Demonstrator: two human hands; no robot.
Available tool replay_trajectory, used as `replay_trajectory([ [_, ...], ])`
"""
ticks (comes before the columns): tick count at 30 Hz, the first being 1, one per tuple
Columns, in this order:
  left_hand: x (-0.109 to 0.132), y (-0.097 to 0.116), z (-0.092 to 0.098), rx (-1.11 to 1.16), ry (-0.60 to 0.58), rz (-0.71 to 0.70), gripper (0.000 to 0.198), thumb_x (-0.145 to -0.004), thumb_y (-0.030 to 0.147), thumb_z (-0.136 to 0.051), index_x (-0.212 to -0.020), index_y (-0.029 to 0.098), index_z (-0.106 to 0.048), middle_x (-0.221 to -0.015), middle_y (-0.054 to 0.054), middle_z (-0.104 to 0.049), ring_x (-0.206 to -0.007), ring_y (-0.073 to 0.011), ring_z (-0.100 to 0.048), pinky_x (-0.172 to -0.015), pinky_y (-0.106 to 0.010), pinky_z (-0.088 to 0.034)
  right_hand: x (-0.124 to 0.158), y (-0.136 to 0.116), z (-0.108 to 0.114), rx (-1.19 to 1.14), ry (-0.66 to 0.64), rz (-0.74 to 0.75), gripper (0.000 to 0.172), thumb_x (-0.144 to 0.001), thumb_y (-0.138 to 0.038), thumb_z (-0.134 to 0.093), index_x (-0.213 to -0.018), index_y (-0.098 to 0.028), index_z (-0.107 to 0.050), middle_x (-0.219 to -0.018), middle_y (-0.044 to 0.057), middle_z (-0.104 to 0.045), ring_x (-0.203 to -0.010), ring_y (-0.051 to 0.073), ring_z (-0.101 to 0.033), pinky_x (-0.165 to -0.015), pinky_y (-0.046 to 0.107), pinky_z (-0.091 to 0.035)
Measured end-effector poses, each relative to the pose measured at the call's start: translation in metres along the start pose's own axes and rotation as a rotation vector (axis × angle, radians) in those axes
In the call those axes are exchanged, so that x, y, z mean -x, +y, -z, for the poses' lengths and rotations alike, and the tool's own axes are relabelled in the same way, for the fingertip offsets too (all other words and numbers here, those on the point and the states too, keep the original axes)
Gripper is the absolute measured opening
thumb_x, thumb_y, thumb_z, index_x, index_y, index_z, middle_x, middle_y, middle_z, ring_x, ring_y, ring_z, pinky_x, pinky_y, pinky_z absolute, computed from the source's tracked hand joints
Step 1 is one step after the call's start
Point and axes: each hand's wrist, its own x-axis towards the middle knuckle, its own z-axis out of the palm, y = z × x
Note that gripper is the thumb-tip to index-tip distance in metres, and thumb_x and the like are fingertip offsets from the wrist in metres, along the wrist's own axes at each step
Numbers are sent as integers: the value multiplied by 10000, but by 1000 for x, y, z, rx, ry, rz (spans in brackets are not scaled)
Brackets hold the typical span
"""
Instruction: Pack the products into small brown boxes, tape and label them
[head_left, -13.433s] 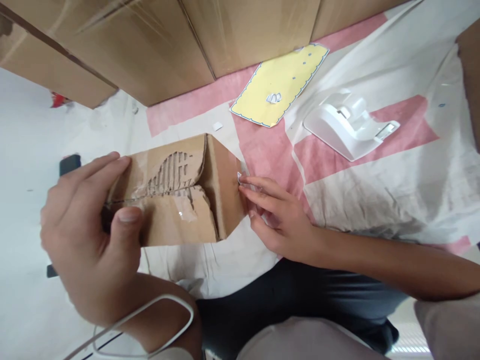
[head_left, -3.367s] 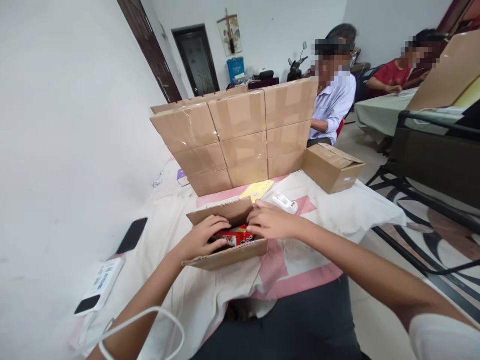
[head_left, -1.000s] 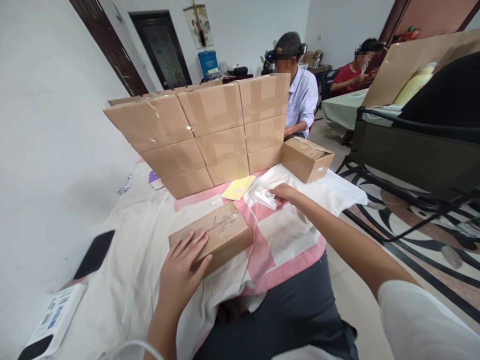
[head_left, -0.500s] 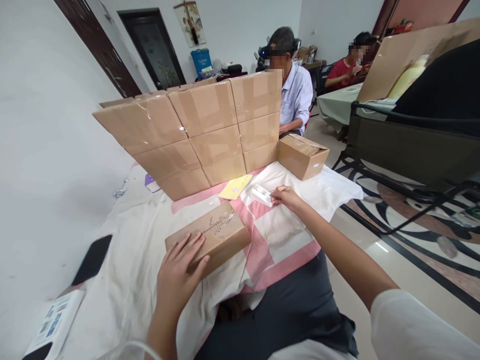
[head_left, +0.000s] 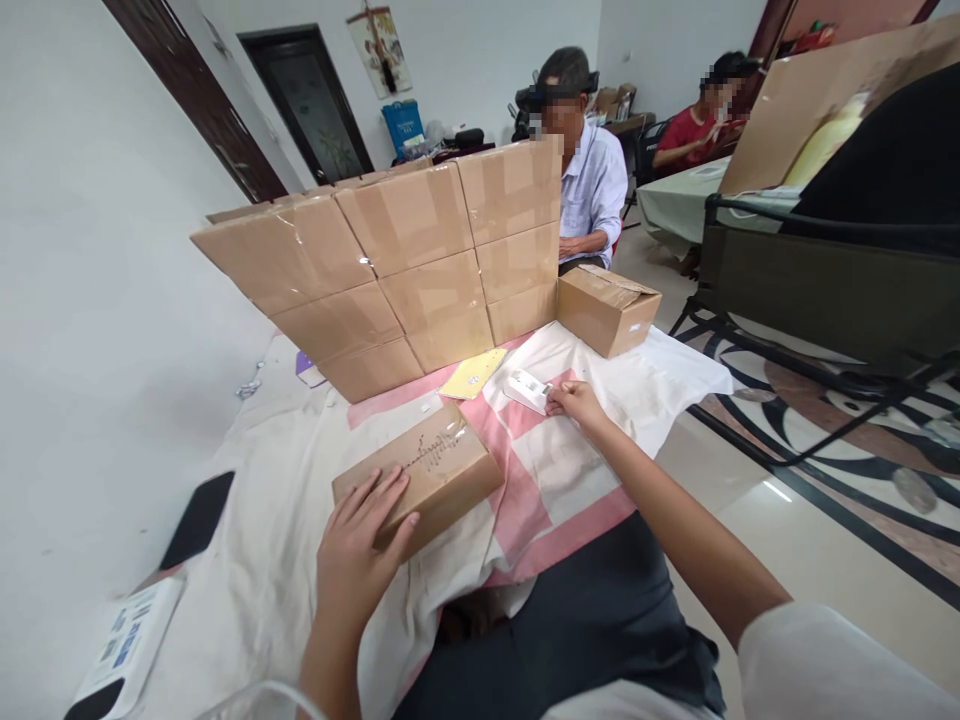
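Observation:
My left hand [head_left: 365,535] lies with fingers spread on the top and near side of a brown cardboard box [head_left: 457,470], which has dark markings and clear tape on it. Off to the right, my right hand [head_left: 579,402] is closed, with its fingertips pinched at the right end of a small white box [head_left: 527,390]. Printing shows on that box, but its exact kind is too small to make out. Between the two boxes and the cardboard wall lies a yellow card or booklet [head_left: 472,374].
A wall of taped cardboard boxes [head_left: 420,270] stands across the table's far side. Another brown box [head_left: 607,310] sits at the back right. A black flat object [head_left: 196,520] and a white printed package [head_left: 127,640] lie at left. A person [head_left: 592,180] sits behind the wall.
My right hand has shifted slightly right, and the small white box shows a different, printed face. My left hand stays on the brown box.

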Motion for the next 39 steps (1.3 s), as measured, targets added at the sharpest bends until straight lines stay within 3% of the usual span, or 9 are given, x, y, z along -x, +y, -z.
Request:
replay_trajectory([
  [6,-4,1,-1,-12,17,-17,406,-981,360,-626,-1377,277,-595,-1402,-70,-690,-1334,-330,-614,-1071,-549,-500,1,11,5,25,-38,119,634,-611,-474,-877,-519,-245,-293,-616,20,-662,-625,195,-715,-585,300,-589],
  [13,-4,-3,-3,-60,19,-64,405,-994,357,-605,-1387,267,-578,-1380,-67,-704,-1314,-313,-625,-1037,-504,-506,27,-2,12,1,-128,228,584,-619,-428,-880,-489,-223,-348,-1094,115,-769,-1180,322,-669,-1067,465,-463],
  [20,-30,25,16,-131,145,-67,239,-972,304,-627,-1205,278,-673,-1275,-55,-744,-1265,-337,-621,-993,-499,-451,78,-38,-33,-231,-357,346,481,-843,-619,-720,-628,-205,-602,-1364,95,-653,-1257,298,-589,-1088,447,-432],
  [23,-51,55,23,56,178,6,129,-962,282,-641,-1082,279,-689,-1100,-32,-769,-1054,-256,-689,-921,-428,-476,103,-57,-59,-252,-494,417,509,-885,-653,-651,-645,-206,-607,-1365,100,-621,-1248,301,-582,-1093,461,-443],
  [26,-73,77,24,322,62,129,175,-968,331,-623,-1124,282,-686,-1051,-29,-750,-962,-216,-692,-869,-378,-519,122,-72,-77,-145,-619,508,519,-924,-659,-584,-665,-210,-612,-1376,102,-594,-1343,314,-525,-1159,485,-398],
  [29,-85,84,19,579,-96,234,279,-970,374,-597,-1220,272,-669,-1069,-43,-736,-941,-210,-679,-822,-349,-540,135,-81,-87,-38,-743,546,562,-922,-708,-546,-664,-213,-615,-1418,98,-556,-1375,323,-498,-1180,504,-384],
  [32,-85,80,16,729,-169,282,191,-976,390,-580,-1020,242,-692,-946,-25,-734,-823,-186,-656,-725,-316,-516,146,-85,-94,73,-812,561,572,-930,-726,-522,-680,-218,-605,-1420,96,-553,-1358,322,-508,-1134,496,-435],
  [35,-77,74,20,644,-56,276,252,-997,337,-573,-773,226,-603,-761,14,-662,-713,-151,-602,-674,-301,-462,154,-88,-102,295,-645,640,495,-1001,-617,-492,-723,-225,-609,-1343,107,-587,-1360,309,-497,-1122,486,-438],
  [39,-61,68,45,350,164,159,144,-993,223,-592,-849,237,-602,-814,13,-677,-783,-165,-618,-739,-331,-451,152,-91,-110,777,-184,811,271,-1006,-458,-535,-1011,-226,-676,-1338,161,-567,-1337,356,-469,-1144,582,-375],
])
